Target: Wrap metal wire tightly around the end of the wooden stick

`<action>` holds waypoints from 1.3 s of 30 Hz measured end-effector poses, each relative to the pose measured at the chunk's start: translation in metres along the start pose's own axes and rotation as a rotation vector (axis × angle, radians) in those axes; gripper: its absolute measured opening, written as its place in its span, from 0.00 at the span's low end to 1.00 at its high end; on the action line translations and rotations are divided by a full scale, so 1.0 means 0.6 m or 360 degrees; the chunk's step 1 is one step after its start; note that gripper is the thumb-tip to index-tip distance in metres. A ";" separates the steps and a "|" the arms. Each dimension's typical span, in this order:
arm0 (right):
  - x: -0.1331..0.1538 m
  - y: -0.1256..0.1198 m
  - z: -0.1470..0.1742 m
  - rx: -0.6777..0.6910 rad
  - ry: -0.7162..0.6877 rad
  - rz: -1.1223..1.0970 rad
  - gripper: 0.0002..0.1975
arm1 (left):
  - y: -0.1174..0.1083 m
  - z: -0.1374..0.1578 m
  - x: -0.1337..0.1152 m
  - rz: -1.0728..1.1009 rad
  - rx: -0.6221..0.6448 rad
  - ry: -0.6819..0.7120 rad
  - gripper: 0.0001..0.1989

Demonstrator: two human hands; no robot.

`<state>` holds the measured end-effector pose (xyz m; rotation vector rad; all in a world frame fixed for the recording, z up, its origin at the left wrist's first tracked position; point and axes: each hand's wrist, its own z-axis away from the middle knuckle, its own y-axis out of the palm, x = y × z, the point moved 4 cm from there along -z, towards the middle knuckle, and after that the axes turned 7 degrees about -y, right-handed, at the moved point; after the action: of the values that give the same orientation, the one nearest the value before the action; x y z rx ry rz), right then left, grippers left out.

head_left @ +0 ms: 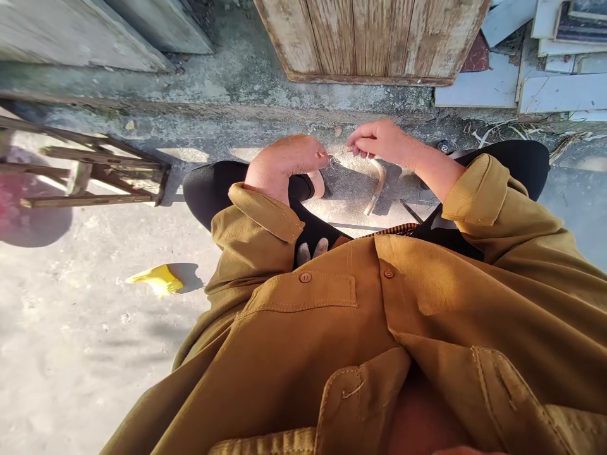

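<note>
My left hand [301,155] is closed, its fingertips pinched on a thin pale string [336,162] with frayed, loose strands. Opposite it, my right hand [382,139] is closed too, thumb and fingers bent together at the other side of the string. Just below the right fingers a curved tan piece [378,186], like a hooked stick, bends down toward my lap. Whether the right hand touches it I cannot tell. Both hands are above the concrete floor, between my knees.
A worn wooden board [365,41] stands ahead, with stacked pale tiles [478,85] at the right. On the left are a wooden frame [104,167] and a yellow object [159,280] on the floor. A thin dark tool [410,211] lies near my right leg.
</note>
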<state>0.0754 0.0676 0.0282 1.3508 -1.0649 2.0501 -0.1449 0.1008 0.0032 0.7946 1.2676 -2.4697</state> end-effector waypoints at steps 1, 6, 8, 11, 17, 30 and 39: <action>0.021 0.026 0.009 0.0140 -0.0085 -0.0007 0.10 | 0.001 -0.006 0.004 -0.0162 0.0007 -0.0122 0.07; 0.099 0.213 0.092 0.0767 -0.0545 0.0042 0.20 | -0.032 -0.007 -0.033 -0.0283 -0.0275 -0.0258 0.10; 0.097 0.274 0.119 0.0887 -0.0595 0.0125 0.25 | -0.046 0.002 -0.050 -0.0224 -0.0303 -0.0224 0.13; 0.077 0.316 0.132 0.0858 -0.0436 0.0216 0.29 | -0.069 0.019 -0.064 -0.0196 -0.0394 -0.0160 0.13; 0.081 0.316 0.120 0.0931 -0.0477 0.0250 0.05 | -0.102 0.056 -0.053 -0.0068 -0.0393 -0.0062 0.16; 0.070 0.044 0.071 -0.0175 -0.0388 -0.0575 0.28 | 0.061 0.164 0.004 0.2106 -0.0144 -0.0331 0.25; 0.018 -0.004 0.065 -0.0372 -0.0385 -0.0681 0.25 | 0.103 0.150 -0.036 0.2797 -0.0393 -0.0270 0.22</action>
<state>0.0941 0.0372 0.0474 1.5691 -0.9724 1.4381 -0.1311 -0.0089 0.0168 0.9231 0.3144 -0.8802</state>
